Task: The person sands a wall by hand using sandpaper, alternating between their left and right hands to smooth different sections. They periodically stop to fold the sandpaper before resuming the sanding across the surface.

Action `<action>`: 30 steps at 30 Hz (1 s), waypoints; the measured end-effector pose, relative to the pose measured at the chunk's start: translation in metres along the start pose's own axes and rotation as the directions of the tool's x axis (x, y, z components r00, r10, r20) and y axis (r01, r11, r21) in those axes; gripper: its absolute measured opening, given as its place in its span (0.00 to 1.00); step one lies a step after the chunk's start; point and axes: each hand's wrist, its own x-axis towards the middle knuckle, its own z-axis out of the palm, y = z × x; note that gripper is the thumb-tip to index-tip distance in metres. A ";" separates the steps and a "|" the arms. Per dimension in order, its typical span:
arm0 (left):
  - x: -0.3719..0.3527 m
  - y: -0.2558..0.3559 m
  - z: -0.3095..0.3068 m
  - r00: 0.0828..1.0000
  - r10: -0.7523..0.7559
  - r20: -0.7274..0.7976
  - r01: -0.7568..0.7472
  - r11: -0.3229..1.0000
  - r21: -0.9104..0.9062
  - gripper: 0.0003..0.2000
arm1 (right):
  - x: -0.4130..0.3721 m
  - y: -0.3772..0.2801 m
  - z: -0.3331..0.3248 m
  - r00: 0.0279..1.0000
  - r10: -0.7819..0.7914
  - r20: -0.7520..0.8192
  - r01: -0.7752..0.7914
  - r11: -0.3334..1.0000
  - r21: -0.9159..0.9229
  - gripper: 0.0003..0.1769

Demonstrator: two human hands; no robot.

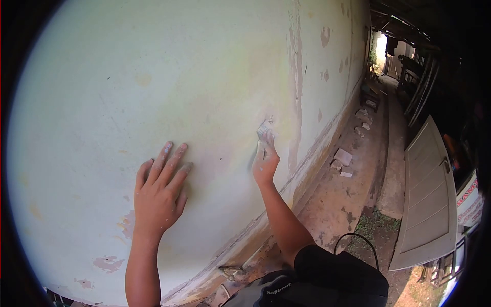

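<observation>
A pale green wall (215,82) with patches of flaked paint fills the left and middle of the view. My left hand (161,187) lies on it with fingers stretched out and specks of white on the fingertips. Further right, my right hand (266,161) is closed around a small putty knife (264,126), its flat blade at the wall's surface. The handle is mostly hidden in my fingers. Just above the blade is a small rough spot (271,119). A strip of peeled paint (296,61) runs down the wall to the right of the knife.
Along the wall's foot runs a concrete walkway (327,204) with broken blocks (342,156) and stones (359,131) on it. A whitish door panel (427,199) leans on the right. A dark cable loop (358,235) shows beside my sleeve.
</observation>
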 end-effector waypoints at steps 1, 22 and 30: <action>-0.002 -0.005 0.008 0.999 0.034 -0.031 -0.032 0.998 0.062 0.25 | 0.000 -0.016 -0.001 0.998 0.058 -0.019 -0.057 0.998 0.021 0.20; -0.006 -0.007 0.025 0.990 0.113 -0.081 -0.100 0.984 0.150 0.22 | -0.040 -0.086 0.037 0.875 -0.428 0.227 0.440 0.898 -0.004 0.28; -0.007 -0.007 0.025 0.988 0.122 -0.091 -0.109 0.985 0.137 0.21 | 0.058 -0.104 0.043 0.891 -0.381 0.246 0.414 0.905 -0.099 0.38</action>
